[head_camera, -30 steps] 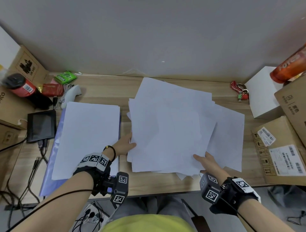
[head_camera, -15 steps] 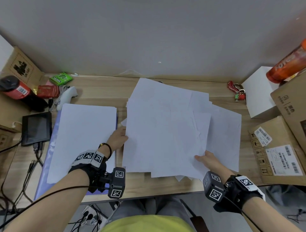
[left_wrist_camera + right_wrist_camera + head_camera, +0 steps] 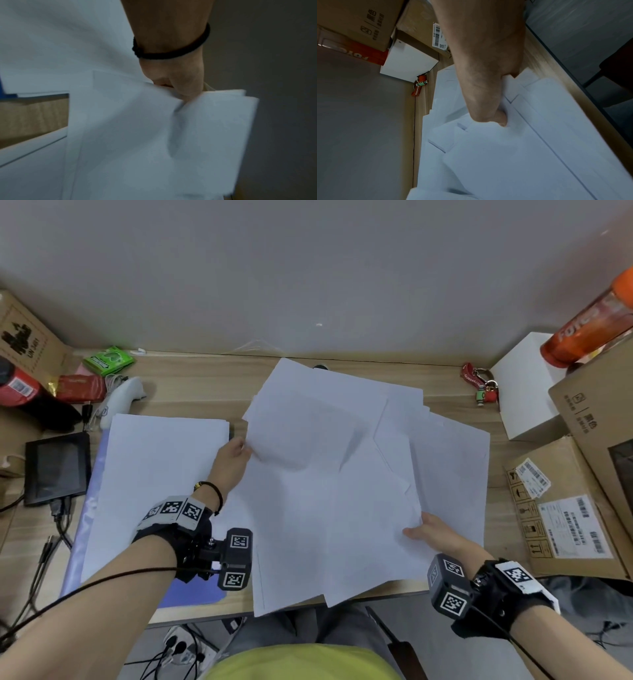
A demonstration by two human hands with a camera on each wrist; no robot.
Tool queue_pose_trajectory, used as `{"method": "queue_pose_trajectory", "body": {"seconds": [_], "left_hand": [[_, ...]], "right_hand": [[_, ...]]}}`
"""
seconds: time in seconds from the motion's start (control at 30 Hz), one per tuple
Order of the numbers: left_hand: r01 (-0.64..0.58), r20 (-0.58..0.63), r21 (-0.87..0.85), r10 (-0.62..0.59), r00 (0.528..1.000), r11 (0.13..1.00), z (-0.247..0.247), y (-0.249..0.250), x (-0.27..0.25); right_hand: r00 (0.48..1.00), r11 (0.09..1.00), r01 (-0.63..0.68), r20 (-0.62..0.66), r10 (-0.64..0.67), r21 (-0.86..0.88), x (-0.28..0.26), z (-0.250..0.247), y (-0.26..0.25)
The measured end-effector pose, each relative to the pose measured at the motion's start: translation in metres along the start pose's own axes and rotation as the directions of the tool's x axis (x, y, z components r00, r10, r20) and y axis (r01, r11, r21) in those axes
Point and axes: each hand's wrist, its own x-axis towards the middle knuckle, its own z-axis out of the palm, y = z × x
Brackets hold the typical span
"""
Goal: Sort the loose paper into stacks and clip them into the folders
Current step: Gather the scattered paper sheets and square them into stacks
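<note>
Head view first: loose paper (image 3: 329,481), a messy fan of white sheets, covers the middle of the wooden desk (image 3: 191,378) and hangs a bit over the near edge. Left hand (image 3: 233,455) has its fingers curled onto the left edge of that fan, about halfway up, and the sheet there is bent up where it's pinched. Right hand (image 3: 433,530) grips the right side nearer the front, thumb on top of the sheets. Left of all that sits a tidy stack (image 3: 154,484) lying on a blue folder (image 3: 191,594), whose near corner pokes out under the left wrist. A black tablet (image 3: 56,467) is at the far left, cardboard boxes (image 3: 561,508) sit on the right, and a red keychain (image 3: 479,385) lies at the far right by a white box (image 3: 527,392). Left wrist view is blurry, but the hand (image 3: 178,81) is clearly clamped on a bunch of sheets (image 3: 171,135), crumpling them at the grip. Right wrist view: the hand (image 3: 488,88) pinches several overlapping sheets (image 3: 513,155), thumb pressed down on top, fingers hidden underneath.
</note>
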Motion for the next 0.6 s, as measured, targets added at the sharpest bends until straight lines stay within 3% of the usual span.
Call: {"method": "queue_pose_trajectory", "body": {"seconds": [0.07,0.2,0.3,0.43,0.6], "left_hand": [[-0.021,0.067,-0.019,0.022,0.998,1.0,-0.002,0.013,0.002],[-0.071,0.185,0.126,0.047,0.982,0.99,0.002,0.017,0.008],[-0.101,0.27,0.262,0.027,0.962,0.96,0.019,0.011,0.008],[-0.199,0.341,0.304,0.089,0.936,0.932,0.043,0.007,0.004],[-0.161,0.454,0.355,-0.019,0.891,0.921,0.06,0.004,0.002]], "right_hand": [[1.0,0.999,-0.019,0.011,0.019,-0.031,0.002,-0.002,-0.001],[1.0,0.999,-0.004,0.026,0.004,-0.034,-0.002,-0.004,-0.006],[0.996,0.999,0.04,0.08,-0.041,0.006,-0.008,-0.005,-0.01],[0.982,0.99,0.132,0.128,-0.137,0.049,-0.015,-0.005,-0.016],[0.976,0.985,0.153,0.147,-0.163,0.073,-0.017,-0.007,-0.016]]}}
